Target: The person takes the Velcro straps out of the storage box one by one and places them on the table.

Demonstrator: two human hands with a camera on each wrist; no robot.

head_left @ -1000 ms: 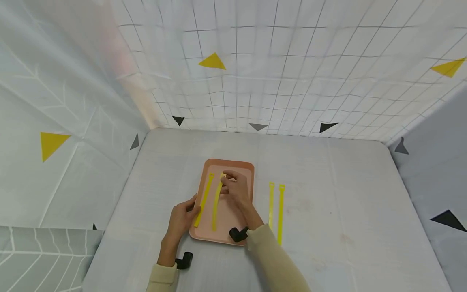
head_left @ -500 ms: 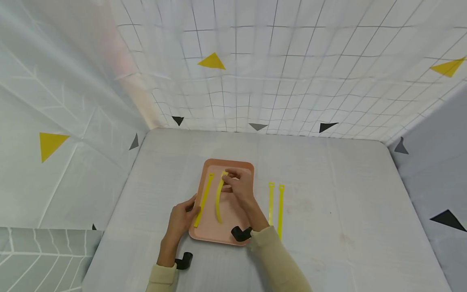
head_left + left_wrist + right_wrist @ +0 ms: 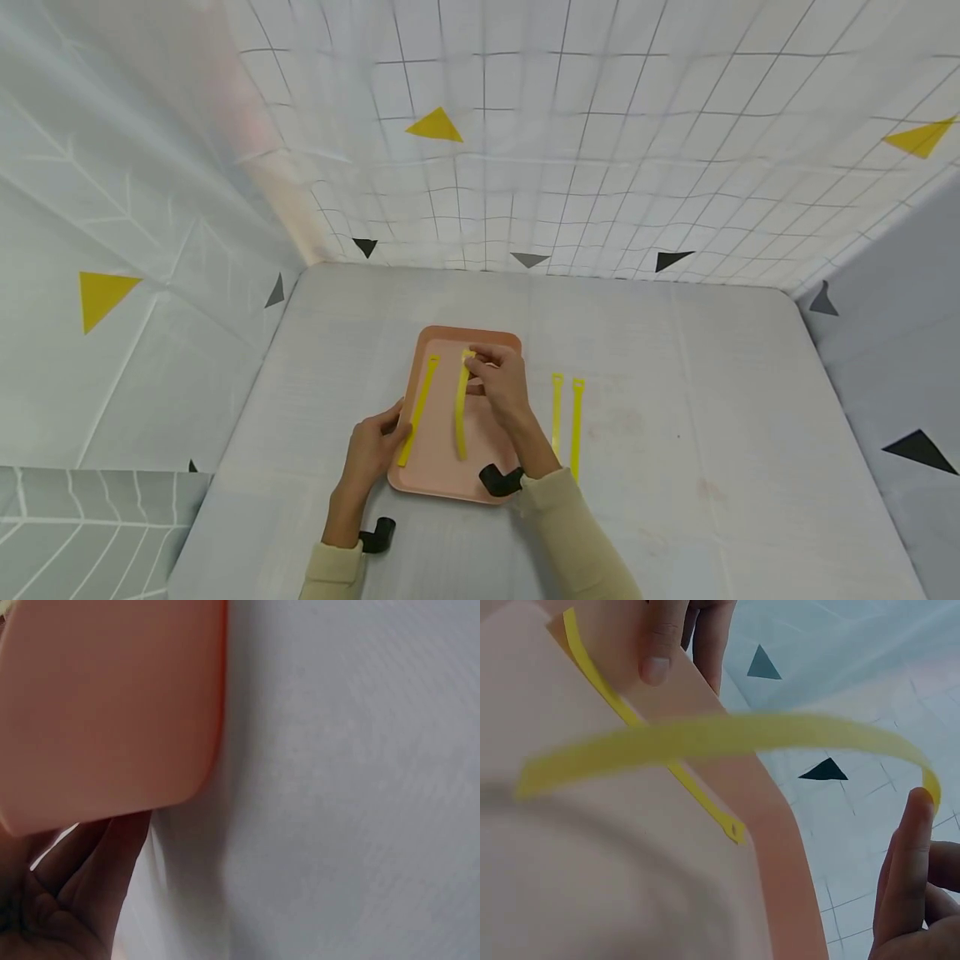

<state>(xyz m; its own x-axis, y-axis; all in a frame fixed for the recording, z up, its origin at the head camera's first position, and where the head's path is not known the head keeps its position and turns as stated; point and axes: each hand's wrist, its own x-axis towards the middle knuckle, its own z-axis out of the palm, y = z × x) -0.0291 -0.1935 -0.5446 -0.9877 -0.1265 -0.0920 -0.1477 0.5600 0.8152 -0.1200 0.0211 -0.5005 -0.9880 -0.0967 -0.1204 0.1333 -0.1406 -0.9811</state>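
A pink tray (image 3: 438, 483) holds one flat yellow strap (image 3: 420, 408) lying along its left side. My left hand (image 3: 371, 450) grips the tray's left edge, thumb on the rim; in the left wrist view the hand (image 3: 82, 885) has fingers behind the tray wall (image 3: 112, 712). Above the tray, my right hand (image 3: 504, 390) pinches the top end of a second yellow strap (image 3: 461, 421), which hangs slightly curved. The right wrist view shows this strap (image 3: 742, 735) arching from the fingertips of the right hand (image 3: 915, 892), over the lying strap (image 3: 697, 796).
Two more yellow straps, one (image 3: 557, 412) beside the other (image 3: 577, 425), lie on the white table (image 3: 712, 400) right of the tray, partly hidden by the right forearm. Black devices sit at both wrists. White patterned sheets stand behind and at the sides.
The right hand has moved a little to the right with the pinched strap, whose lower end has swung right and lifted. The left hand and tray have stayed put.
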